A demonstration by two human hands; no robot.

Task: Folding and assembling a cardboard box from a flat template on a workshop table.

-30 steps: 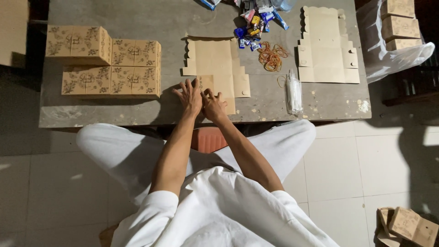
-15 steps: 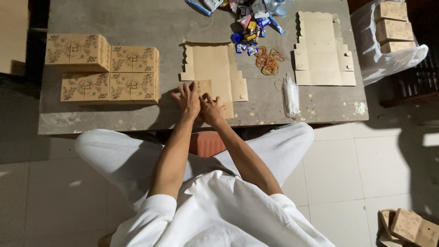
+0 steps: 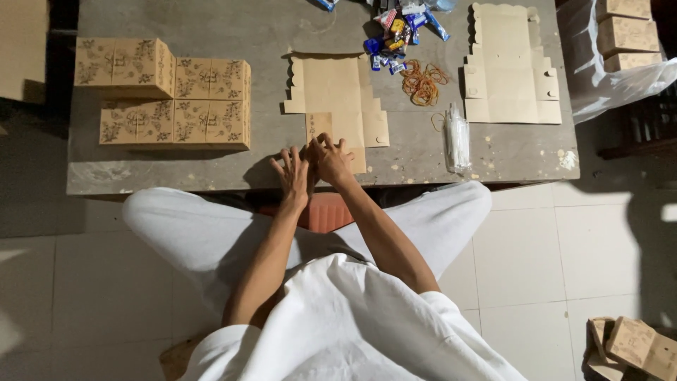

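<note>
A flat, unfolded tan cardboard box blank [image 3: 338, 95] lies on the low grey table [image 3: 211, 28] in front of me. My left hand [image 3: 293, 176] rests with fingers spread on the table at the blank's near left corner. My right hand [image 3: 330, 159] presses on the blank's near flap, fingers bent over its edge. The two hands touch each other. Whether a flap is pinched between the fingers is hidden.
Several folded printed boxes [image 3: 173, 92] stand at the table's left. A second flat blank [image 3: 509, 67] lies at the right, with rubber bands [image 3: 422, 81], wrapped sweets [image 3: 395, 32] and a clear plastic sleeve [image 3: 457, 137] between. A bag of boxes [image 3: 620, 42] sits at far right.
Both hands stay at the blank's near edge; the fingers have shifted slightly on the flap. The camera view has tilted a little.
</note>
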